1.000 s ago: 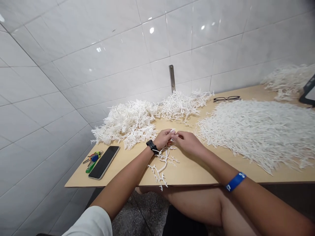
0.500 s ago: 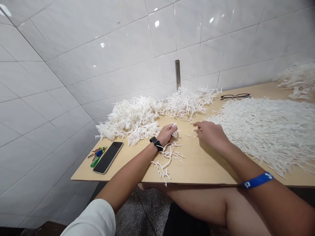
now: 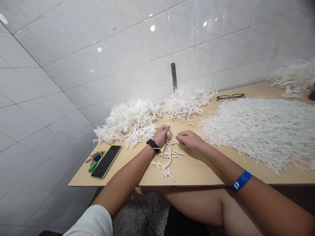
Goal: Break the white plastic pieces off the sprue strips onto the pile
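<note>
Tabletop edge (image 3: 197,185) lies well apart from left hand (image 3: 161,136), gripping white sprigs (image 3: 168,133), and right hand (image 3: 188,139), grip unclear.

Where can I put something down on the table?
Bare table shows between the phone and the left forearm, and between the loose white sprigs and the right forearm. It's crowded along the back with white heaps, and on the right with the wide white spread.

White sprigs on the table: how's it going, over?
Left hand pinching white sprig. Right hand curled nearby, contents hidden. Phone and keys aside, not in the way.
</note>
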Motion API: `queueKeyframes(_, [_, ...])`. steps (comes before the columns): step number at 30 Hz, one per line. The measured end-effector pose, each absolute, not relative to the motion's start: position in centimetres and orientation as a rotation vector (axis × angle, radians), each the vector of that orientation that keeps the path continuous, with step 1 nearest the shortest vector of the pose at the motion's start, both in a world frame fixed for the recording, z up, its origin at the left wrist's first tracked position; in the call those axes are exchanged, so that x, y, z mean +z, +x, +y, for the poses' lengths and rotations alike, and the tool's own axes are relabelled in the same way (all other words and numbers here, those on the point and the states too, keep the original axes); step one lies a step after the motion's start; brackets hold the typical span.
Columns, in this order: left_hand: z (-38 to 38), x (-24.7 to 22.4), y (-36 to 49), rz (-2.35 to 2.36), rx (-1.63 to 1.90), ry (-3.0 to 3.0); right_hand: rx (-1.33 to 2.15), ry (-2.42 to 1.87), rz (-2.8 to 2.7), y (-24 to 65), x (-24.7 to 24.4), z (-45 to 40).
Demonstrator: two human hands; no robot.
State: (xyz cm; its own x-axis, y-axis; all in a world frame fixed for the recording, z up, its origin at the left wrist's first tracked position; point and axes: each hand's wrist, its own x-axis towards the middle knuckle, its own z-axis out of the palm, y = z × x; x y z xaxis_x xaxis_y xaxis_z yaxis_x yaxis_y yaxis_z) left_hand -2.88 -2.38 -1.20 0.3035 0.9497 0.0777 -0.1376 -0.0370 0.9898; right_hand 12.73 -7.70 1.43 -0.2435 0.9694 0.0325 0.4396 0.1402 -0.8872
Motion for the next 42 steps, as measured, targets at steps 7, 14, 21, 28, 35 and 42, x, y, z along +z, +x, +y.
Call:
queueKeyframes(7, [-2.6,-1.1,-2.7,0.824,0.973,1.357,0.24,-1.799,-1.856,16.5,1.3,-7.2])
queueKeyframes(14, [-3.1,-0.7,-2.5,0.808,0.921,1.431,0.72,-1.515,-1.858,12.9,1.6,-7.2])
queueKeyframes(21, [-3.0,-0.8,-2.6,0.887,1.022,1.354,0.969,-1.371,-1.777,13.4,0.9,-7.8])
queueKeyframes(28, [-3.1,-0.6,-2.7,0.775,0.9,1.415,0.854,-1.456,-1.797,12.8,1.0,-7.3])
queueKeyframes(35, [-3.1,-0.9,-2.6,0.793,0.917,1.428,1.026,-1.311,-1.761,12.4,0.4,-7.3])
queueKeyframes(42, [-2.9,-0.9,-2.6,0.885,1.009,1.355,0.73,-1.479,-1.859,15.1,1.4,-7.6])
